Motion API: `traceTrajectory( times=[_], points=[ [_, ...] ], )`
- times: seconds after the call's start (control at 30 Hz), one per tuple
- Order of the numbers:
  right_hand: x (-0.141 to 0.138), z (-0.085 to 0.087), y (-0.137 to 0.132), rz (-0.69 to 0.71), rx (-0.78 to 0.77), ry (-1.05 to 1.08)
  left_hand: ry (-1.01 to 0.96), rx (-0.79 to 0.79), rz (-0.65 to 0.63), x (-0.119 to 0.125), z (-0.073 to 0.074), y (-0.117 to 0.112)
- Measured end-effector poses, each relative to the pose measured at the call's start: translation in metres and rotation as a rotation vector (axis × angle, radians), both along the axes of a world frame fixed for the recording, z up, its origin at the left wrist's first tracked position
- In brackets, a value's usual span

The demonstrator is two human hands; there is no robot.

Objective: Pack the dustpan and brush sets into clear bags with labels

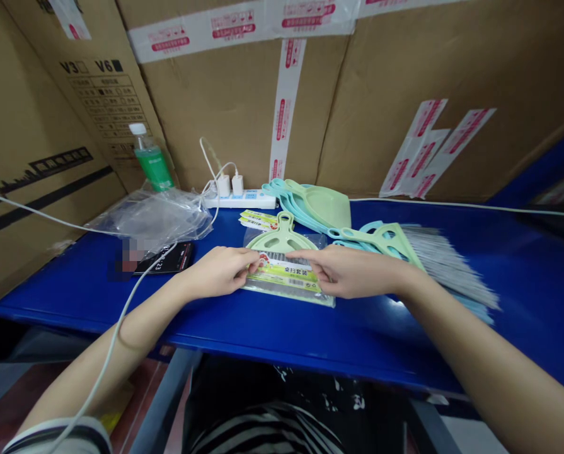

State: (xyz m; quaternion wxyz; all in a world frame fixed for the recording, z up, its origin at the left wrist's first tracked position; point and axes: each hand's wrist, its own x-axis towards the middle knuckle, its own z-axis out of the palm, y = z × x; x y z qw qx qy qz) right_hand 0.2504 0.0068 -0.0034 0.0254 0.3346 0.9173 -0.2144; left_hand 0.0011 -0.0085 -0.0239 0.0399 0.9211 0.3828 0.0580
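Both forearms reach over the blue tabletop point(282, 328). The left hand point(220, 271) and right hand point(352, 271) lie palm-down, fingers pinching the bagged green dustpan point(282, 243) at its label's ends. The power strip point(241, 200) lies behind the dustpan.

Packing station in warehouse or small goods workshop: blue work surface point(282, 328) walled in by tall brown cardboard cartons point(234, 107) sealed with white-and-red printed tape point(284, 107); stacks of identical pastel green and blue plastic dustpans point(317, 205) and mini brushes point(404, 249), printed paper label cards point(258, 219), heap of clear plastic bags point(154, 217), white power strip point(241, 200) with chargers, green pump bottle point(152, 161)
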Motion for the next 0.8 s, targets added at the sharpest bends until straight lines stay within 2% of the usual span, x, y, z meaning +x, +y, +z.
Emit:
traceTrajectory(
  times=[0.17, 0.43, 0.8],
  points=[
    [0.0007, 0.0000, 0.0004, -0.012, -0.042, 0.018, -0.033, 0.075, -0.048, -0.0031, -0.0015, 0.0016],
    [-0.0027, 0.0009, -0.0041, 0.006, 0.083, -0.067, -0.032, 0.120, -0.223, -0.0034, -0.0033, 0.0025],
    [0.0007, -0.0008, 0.0012, -0.014, -0.040, 0.010, 0.070, 0.105, -0.210, -0.0009, -0.0062, 0.0032]
  ],
)
